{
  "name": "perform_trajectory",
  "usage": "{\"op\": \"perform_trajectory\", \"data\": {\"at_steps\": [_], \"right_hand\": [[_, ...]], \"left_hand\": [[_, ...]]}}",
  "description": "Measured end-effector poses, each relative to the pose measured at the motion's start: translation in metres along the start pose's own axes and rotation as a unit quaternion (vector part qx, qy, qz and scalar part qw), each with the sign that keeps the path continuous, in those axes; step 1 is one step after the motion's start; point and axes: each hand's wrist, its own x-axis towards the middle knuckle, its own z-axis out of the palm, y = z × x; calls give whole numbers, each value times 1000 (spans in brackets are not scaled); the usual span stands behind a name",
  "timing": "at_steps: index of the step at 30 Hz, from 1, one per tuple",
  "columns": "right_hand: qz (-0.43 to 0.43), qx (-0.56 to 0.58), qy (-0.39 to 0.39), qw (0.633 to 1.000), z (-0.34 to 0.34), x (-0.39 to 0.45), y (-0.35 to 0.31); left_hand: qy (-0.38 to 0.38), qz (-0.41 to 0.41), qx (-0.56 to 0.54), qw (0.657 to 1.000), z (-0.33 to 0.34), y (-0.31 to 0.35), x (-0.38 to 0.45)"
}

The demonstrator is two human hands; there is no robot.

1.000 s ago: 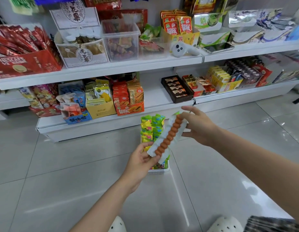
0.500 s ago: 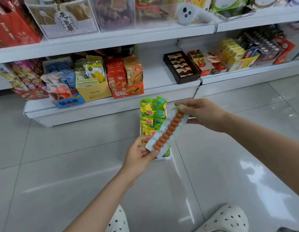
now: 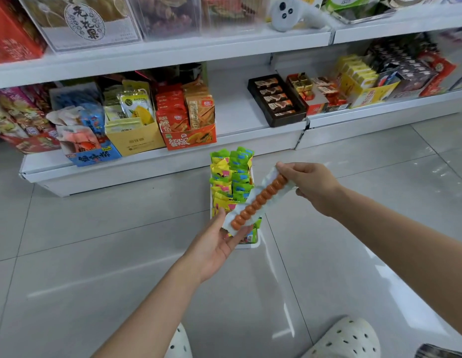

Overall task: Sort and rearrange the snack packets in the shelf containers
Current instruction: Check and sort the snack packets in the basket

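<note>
Snack packet (image 3: pixel 258 200) above glossy tiled floor (image 3: pixel 95 254)

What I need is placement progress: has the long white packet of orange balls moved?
Yes, slightly: the long white packet now crosses the white floor tray nearer its near end, though the camera tilted too.

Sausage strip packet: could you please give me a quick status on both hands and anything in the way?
Left hand pinches sausage strip packet at near end; right hand pinches far end. Packet held over white floor tray of green and yellow packets. Nothing blocking.
</note>
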Motion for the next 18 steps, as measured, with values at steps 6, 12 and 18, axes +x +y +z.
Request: {"op": "perform_trajectory", "data": {"at_steps": [6, 12, 18], "right_hand": [[70, 120, -10, 990, -3, -11, 2], [101, 138, -62, 983, -10, -27, -2], [96, 112, -45, 988, -12, -41, 2]], "left_hand": [[-17, -14, -15, 1000, 6, 3, -10], [-23, 11, 115, 993, -7, -1, -23], [-19, 108, 173, 979, -3, 15, -30]]}}
